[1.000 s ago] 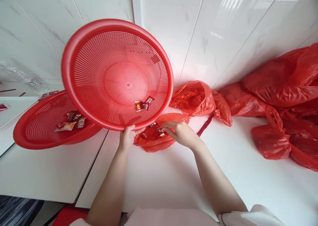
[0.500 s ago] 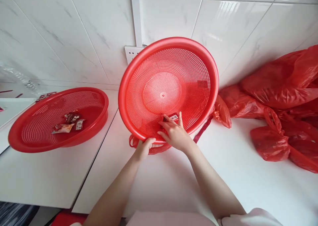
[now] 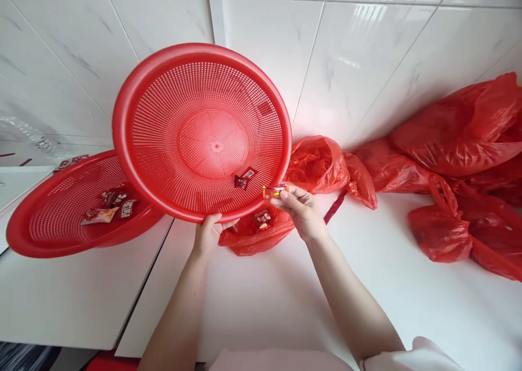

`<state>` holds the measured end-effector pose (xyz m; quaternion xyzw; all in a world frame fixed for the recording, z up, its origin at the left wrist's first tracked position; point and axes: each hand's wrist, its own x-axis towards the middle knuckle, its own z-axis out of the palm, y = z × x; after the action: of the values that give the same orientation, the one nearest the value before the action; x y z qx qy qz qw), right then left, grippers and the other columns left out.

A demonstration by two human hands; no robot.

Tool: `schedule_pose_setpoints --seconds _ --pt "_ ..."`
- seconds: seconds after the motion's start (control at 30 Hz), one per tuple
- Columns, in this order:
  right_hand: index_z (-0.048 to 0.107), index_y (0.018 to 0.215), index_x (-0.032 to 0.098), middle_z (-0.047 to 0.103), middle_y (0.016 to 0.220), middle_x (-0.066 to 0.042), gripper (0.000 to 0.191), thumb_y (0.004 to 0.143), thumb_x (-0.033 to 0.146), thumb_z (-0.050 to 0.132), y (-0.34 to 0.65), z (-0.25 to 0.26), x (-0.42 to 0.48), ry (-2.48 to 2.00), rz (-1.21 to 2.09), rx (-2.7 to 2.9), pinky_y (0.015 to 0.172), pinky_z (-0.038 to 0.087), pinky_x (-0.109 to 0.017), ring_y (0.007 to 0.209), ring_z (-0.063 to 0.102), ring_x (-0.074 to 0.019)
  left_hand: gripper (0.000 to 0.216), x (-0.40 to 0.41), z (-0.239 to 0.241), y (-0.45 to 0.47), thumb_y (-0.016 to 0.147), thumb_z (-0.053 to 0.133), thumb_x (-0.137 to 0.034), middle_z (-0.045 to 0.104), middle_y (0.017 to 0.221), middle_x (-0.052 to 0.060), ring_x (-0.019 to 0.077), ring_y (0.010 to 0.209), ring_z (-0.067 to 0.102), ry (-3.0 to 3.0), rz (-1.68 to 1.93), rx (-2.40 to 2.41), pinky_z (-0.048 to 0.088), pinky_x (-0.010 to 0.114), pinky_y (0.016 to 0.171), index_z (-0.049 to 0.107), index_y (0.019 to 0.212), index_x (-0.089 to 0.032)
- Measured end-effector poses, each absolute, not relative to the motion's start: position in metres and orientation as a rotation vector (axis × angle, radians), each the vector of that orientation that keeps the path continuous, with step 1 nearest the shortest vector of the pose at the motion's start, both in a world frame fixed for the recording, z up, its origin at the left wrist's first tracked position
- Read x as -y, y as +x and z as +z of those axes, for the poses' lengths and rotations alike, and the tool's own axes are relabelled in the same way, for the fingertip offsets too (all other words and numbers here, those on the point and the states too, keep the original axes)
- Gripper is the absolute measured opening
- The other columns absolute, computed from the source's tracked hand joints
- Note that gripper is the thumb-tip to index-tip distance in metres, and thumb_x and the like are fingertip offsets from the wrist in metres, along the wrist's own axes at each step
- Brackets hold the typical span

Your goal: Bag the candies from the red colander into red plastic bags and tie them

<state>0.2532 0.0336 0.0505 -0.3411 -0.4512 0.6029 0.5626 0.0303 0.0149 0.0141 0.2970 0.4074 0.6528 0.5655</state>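
My left hand [image 3: 209, 234] grips the near rim of a round red perforated basket [image 3: 179, 121], holding it tilted up toward me. Two small wrapped candies [image 3: 244, 177] lie low inside it. My right hand [image 3: 299, 210] pinches a small red and yellow wrapped candy [image 3: 275, 190] just outside the basket's lower right rim. Below both hands an open red plastic bag [image 3: 255, 232] lies on the white counter with a few candies [image 3: 262, 218] in it.
A second red basket [image 3: 53, 221] holding several candies sits on the counter at left, partly behind the tilted one. Several red plastic bags [image 3: 460, 159] are heaped along the tiled wall at right. The counter's front edge runs below my arms.
The tilted basket swung left from over the bag, uncovering it. My right hand came out of the basket with a candy pinched in its fingers.
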Motion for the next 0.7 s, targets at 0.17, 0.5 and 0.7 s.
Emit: schedule_pose_setpoints --seconds 0.17,0.5,0.7 --pt "0.068 0.092 0.021 0.073 0.095 -0.003 0.02 0.079 0.036 0.071 0.259 0.057 -0.033 -0.782 1.406 1.021 0.093 0.055 -0.038 0.087 0.072 -0.0181 0.047 -0.017 0.016 0.024 0.071 0.062 -0.018 0.067 0.112 0.007 0.0299 0.106 0.063 0.746 1.587 -0.953 0.058 0.05 0.083 0.06 0.118 -0.024" --pt "0.059 0.1 0.02 0.07 0.103 -0.007 0.017 0.084 0.024 0.062 0.271 0.057 -0.031 -0.991 1.073 1.519 0.084 0.057 -0.038 0.092 0.07 -0.0205 0.053 -0.017 0.018 0.026 0.072 0.06 -0.019 0.064 0.123 0.007 0.0303 0.113 0.06 0.755 1.645 -0.954 0.057 0.049 0.086 0.057 0.125 -0.028" --pt "0.067 0.103 0.024 0.071 0.106 -0.004 0.028 0.086 0.013 0.049 0.279 0.057 -0.028 -1.191 0.753 2.067 0.087 0.053 -0.039 0.099 0.067 -0.0226 0.049 -0.016 0.015 0.028 0.072 0.06 -0.019 0.065 0.12 0.007 0.0299 0.111 0.061 0.738 1.607 -0.929 0.058 0.049 0.084 0.058 0.121 -0.025"
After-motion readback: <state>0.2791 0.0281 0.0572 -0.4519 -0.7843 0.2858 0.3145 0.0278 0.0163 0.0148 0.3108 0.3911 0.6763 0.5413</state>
